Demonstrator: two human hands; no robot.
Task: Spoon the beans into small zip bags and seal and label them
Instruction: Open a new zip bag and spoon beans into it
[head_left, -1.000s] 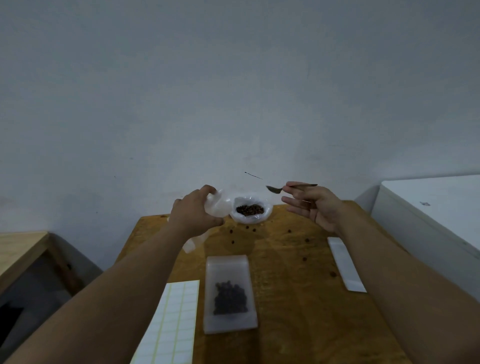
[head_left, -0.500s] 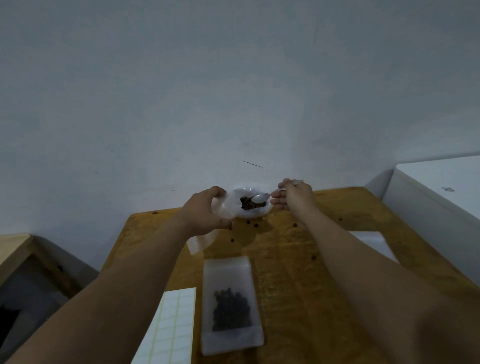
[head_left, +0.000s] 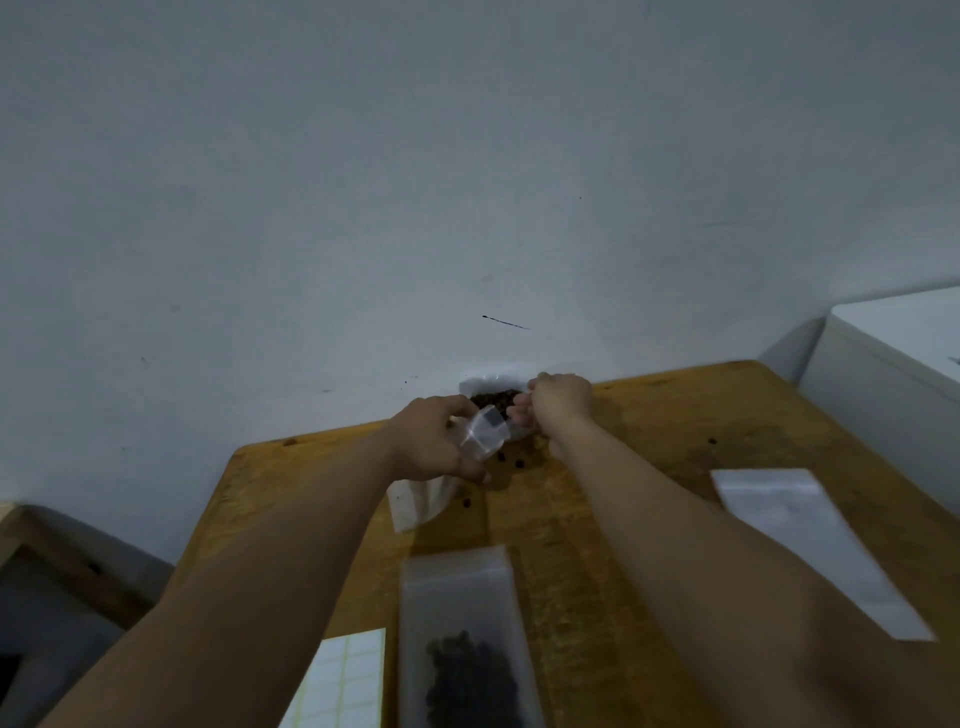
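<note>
**Hands closing in over the beans**

The left hand (head_left: 434, 441) is gripping a small zip bag (head_left: 483, 432) with its fingers curled round the neck. The bag's open mouth is facing the right hand (head_left: 562, 401), and its lower end is hanging down to the table (head_left: 654, 415). Half a second ago the two hands were standing apart, either side of the open sack of beans (head_left: 492, 399) by the wall. Now they are sitting almost knuckle to knuckle in front of it. The right hand is curling its fingers in the same pinch that was holding the spoon. The spoon's bowl was lying in the beans then, but it is hiding behind the fingers now and cannot be made out. A few loose beans (head_left: 502, 457) are lying just below the hands. Nearer the person, a filled zip bag (head_left: 460, 587) is lying flat beside a label sheet (head_left: 345, 675), and an empty zip bag (head_left: 810, 545) is resting well to the right.
</note>
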